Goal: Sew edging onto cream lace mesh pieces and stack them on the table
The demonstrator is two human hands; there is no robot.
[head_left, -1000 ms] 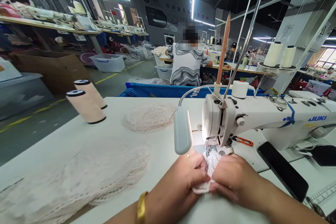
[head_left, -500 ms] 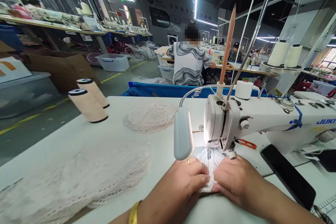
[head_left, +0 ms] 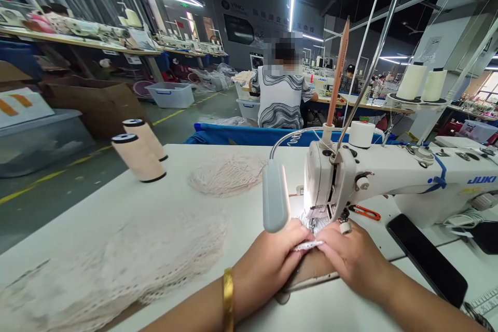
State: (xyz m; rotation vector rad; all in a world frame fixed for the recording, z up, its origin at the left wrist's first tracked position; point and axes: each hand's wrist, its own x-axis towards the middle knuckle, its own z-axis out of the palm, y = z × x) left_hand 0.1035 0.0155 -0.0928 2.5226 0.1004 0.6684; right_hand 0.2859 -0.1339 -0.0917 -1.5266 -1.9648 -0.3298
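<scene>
A small piece of white lace (head_left: 307, 245) lies under the needle area of the white sewing machine (head_left: 321, 176). My left hand (head_left: 278, 249) pinches its left side, with fingers closed on the edge nearest me. From the right, my right hand (head_left: 348, 254) grips the same lace, its fingertips almost meeting the left ones. Part of the lace is hidden by the fingers and the machine head. A grey lamp (head_left: 275, 197) on a bent metal neck lights the spot, just above my left hand.
Lace stacks (head_left: 225, 174) and a larger lace pile (head_left: 128, 264) lie on the left of the table. Two thread cones (head_left: 140, 158) stand at its far left edge. To the right are an orange cutter (head_left: 365, 212) and a black phone (head_left: 428, 259). Ahead sits a co-worker (head_left: 282, 96).
Both hands have moved slightly forward, toward the needle, with the lace. Its near edge now shows raised between the fingers, and more of the machine plate is uncovered. The view has shifted slightly.
</scene>
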